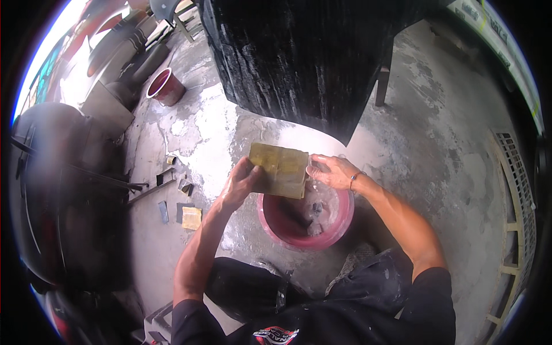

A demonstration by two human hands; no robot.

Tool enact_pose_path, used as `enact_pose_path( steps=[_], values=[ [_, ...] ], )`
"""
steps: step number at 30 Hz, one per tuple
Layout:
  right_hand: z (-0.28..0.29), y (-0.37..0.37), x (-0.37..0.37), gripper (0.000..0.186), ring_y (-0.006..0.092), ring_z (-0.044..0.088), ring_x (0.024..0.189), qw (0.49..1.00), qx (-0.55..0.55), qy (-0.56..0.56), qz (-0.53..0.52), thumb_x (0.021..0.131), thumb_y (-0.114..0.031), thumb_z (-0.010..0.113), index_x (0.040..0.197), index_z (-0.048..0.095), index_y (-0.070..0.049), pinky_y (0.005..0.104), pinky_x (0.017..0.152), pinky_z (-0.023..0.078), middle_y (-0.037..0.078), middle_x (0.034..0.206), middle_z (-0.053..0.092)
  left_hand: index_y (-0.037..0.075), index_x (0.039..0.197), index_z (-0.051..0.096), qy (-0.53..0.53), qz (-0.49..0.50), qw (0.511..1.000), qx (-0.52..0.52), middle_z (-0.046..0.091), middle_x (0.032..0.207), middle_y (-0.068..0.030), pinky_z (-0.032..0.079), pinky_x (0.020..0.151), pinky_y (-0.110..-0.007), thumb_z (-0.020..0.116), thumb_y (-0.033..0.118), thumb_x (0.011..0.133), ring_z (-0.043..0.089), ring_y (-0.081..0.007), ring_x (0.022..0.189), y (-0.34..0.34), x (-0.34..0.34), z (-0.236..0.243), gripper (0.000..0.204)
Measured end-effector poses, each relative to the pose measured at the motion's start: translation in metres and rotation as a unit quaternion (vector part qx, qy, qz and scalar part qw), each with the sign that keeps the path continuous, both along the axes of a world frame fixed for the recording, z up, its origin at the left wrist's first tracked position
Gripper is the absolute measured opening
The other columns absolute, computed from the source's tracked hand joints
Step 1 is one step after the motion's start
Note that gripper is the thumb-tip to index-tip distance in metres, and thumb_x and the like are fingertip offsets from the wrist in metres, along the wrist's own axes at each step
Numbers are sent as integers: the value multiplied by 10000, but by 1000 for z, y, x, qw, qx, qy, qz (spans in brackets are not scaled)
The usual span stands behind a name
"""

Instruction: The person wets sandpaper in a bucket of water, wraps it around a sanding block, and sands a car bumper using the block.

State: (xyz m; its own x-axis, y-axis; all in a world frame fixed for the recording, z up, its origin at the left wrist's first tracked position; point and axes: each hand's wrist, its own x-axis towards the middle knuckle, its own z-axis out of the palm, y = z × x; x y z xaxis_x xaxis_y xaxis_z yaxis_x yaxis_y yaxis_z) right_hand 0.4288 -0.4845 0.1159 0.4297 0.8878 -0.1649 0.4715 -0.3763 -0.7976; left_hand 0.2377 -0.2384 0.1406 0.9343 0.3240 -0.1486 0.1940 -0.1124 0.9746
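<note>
A yellowish-brown sheet of sandpaper (282, 167) with a crease down its middle is held up in front of me. My left hand (238, 181) grips its left edge, thumb on top and the other fingers partly hidden. At its right edge, my right hand (333, 171) has thumb and fingertips closed on the sheet. Directly below, between my feet, a pink-red basin (336, 230) holds cloudy liquid and a few dark and pale lumps. The sheet covers part of the basin's far rim.
A large black panel (287, 63) stands on supports ahead. Sandpaper pieces (191, 218) and small bits lie on the floor at left. Farther back is a red bucket (167, 88). A dark bulky object (57, 195) fills the left; a pale grille (517, 201) lies at right.
</note>
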Motion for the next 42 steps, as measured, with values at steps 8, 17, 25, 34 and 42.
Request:
enact_pose_path(
  steps=[8,17,25,34,42],
  values=[
    [18,27,-20,436,386,685,875,987,15,39,-156,1009,-394,606,924,651,31,490,784,514,276,942,666,40,1412,495,-62,49,978,-194,629,1307,-67,518,998,-307,519,183,1087,623,-146,1146,-41,21,-6,357],
    [49,32,-52,545,455,559,1086,952,159,-254,-60,867,-140,645,1375,522,11,514,864,545,287,1217,525,29,1414,468,-100,30,989,-104,613,1245,-57,430,993,-249,512,274,1100,543,-122,1167,-84,41,-3,400],
    [49,15,-6,551,460,629,1050,952,149,-169,-209,948,-413,665,1284,669,23,466,945,505,345,1071,644,18,1375,492,-132,51,943,-302,623,1238,-101,547,966,-359,519,125,1075,634,-192,1112,-67,50,19,320],
    [32,16,-7,492,332,661,865,990,95,-39,-100,975,-487,644,929,711,-1,421,780,510,219,939,665,-11,1317,555,-64,38,971,-227,650,1192,-84,527,953,-334,534,182,1082,622,-151,1088,-74,54,14,305],
    [34,21,-2,586,171,448,567,968,168,-14,-189,1014,-478,607,741,644,40,405,575,403,123,579,503,-30,1341,547,-47,-10,979,-198,654,1184,-75,532,927,-328,522,223,1089,617,-137,1079,-72,46,26,359]
  ],
)
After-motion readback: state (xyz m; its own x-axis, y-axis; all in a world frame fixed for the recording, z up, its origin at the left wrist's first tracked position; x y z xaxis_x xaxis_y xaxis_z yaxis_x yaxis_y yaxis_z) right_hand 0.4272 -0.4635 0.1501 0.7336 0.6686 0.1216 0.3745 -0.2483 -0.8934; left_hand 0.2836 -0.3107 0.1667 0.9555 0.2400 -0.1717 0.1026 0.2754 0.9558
